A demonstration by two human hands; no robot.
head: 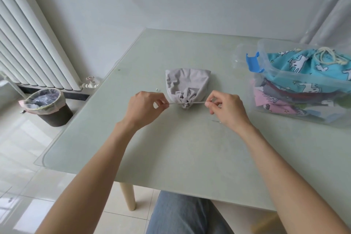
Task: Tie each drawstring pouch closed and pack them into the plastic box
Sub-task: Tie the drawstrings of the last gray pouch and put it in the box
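Head-camera view, looking down at a pale green glass-topped table (171,148). A grey drawstring pouch (187,83) lies flat near the middle of the table, made of soft, matte fabric with loose wrinkles across its body. Its closed end points away from the person; its mouth faces the person and is gathered into tight puckered folds. A thin grey drawstring (175,103) runs straight out from both sides of the bunched mouth, pulled taut in a level line.

The left hand (144,106) is just left of the pouch mouth, thumb and forefinger pinched on the left end of the drawstring, the other fingers curled in. The right hand (226,108) is just right of the pouch mouth, thumb and forefinger pinched on the right end of the drawstring in the same way. Both bare forearms reach in from the bottom of the view.

To the right of the pouch, well apart from it, a clear plastic box (284,83) with a blue latch stands on the table. A turquoise pouch (307,74) printed with white animals lies on top inside it, its cream cord tied, with other pouches in pink and darker colours stacked beneath.

On the floor to the left of the pouch, beyond the table edge, stands a dark waste bin (47,108) with a clear liner, beside a white radiator (28,43).
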